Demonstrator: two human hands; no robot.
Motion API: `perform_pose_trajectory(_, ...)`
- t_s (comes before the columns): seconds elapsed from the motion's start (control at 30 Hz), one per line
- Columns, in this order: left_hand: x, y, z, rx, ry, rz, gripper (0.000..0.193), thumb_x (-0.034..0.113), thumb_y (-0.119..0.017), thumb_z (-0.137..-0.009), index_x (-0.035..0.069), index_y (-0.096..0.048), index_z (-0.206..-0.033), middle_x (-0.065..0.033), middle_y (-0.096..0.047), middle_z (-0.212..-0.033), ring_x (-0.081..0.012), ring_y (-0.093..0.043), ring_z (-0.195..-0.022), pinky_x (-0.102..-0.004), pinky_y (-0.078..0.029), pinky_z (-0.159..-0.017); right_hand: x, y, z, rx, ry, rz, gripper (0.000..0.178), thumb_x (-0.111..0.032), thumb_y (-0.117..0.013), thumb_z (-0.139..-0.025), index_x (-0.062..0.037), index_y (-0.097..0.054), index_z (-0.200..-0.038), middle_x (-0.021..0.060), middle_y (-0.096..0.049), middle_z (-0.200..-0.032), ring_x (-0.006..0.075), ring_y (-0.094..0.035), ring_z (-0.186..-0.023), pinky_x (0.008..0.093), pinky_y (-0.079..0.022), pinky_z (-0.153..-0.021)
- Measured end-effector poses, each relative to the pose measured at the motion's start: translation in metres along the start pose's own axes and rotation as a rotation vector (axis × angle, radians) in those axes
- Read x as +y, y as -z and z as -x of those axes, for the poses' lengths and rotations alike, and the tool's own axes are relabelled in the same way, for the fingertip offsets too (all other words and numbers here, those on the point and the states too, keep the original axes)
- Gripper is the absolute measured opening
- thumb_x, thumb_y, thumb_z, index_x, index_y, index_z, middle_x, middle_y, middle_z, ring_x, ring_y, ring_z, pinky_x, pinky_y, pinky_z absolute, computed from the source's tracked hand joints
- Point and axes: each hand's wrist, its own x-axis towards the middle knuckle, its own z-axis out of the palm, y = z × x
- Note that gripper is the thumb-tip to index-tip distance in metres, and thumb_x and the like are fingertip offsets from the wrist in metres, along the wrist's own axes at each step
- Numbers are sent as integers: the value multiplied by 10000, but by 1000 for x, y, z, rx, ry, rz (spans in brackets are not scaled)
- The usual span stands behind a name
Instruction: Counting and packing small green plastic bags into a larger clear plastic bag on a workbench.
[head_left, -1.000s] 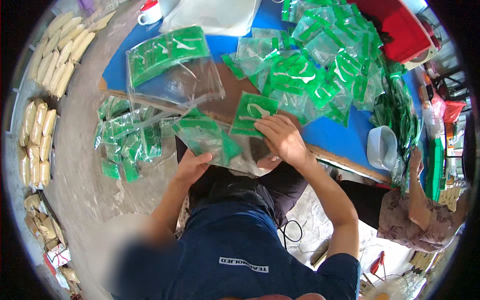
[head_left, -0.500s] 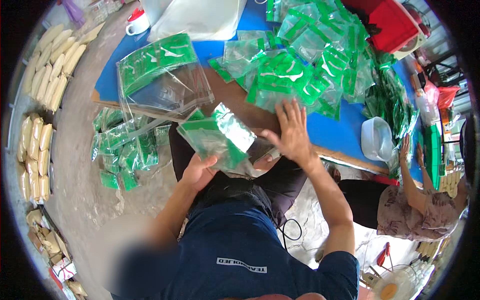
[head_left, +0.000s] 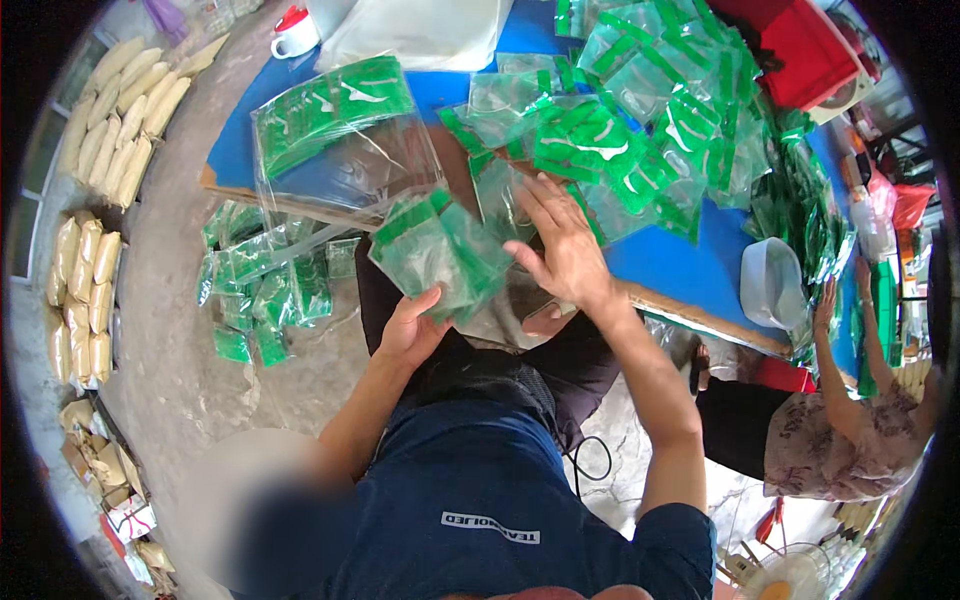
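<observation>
My left hand point(head_left: 412, 328) is closed on a small stack of green-and-clear plastic bags point(head_left: 440, 255), held tilted over my lap with the thumb on top. My right hand point(head_left: 568, 248) has its fingers stretched out, and their tips rest at a clear plastic bag point(head_left: 498, 200) by the near table edge. Just beyond it lies a heap of loose green-and-clear bags point(head_left: 585, 140), overlapping one another. To the left, a larger clear bag with a stack of green-banded bags point(head_left: 335, 115) lies across the blue table point(head_left: 670, 270) and hangs over its edge.
A white plastic tub point(head_left: 772, 283) stands near the table's right edge, beside more green packets point(head_left: 795, 200) and a co-worker's hand point(head_left: 826, 308). Further back are a red bin point(head_left: 810, 55) and a white mug point(head_left: 295, 38). Bundled green packets point(head_left: 270, 290) lie low on the left.
My right hand has moved slightly left onto a clear bag, which has come toward me from the heap. The silvery glare on the held stack is gone as it tilted.
</observation>
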Motion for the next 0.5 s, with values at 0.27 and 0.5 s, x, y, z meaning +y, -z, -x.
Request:
perform_pose_trajectory(0.27,23,-11,25,33,-131,-166,514,53,-651,-897,24,-464,-1375,-80,-607,-1267,-228,-596,-1162,-405,-481,-987,2,4,31,177,-290,-186,231,-161,-601,-982,7,-670,-1126,157,-716,-1030,203,-685,-884,337,-543,-783)
perform_pose_trajectory(0.5,-15,-55,-4,75,-153,-273,366,83,-667,-922,24,-561,-1268,-63,-636,-1199,-184,-622,-1072,-347,-486,-936,-50,-9,26,75,-43,-25,494,29,-637,-750,-12,-623,-1242,199,-641,-1204,356,-656,-1017,443,-526,-920)
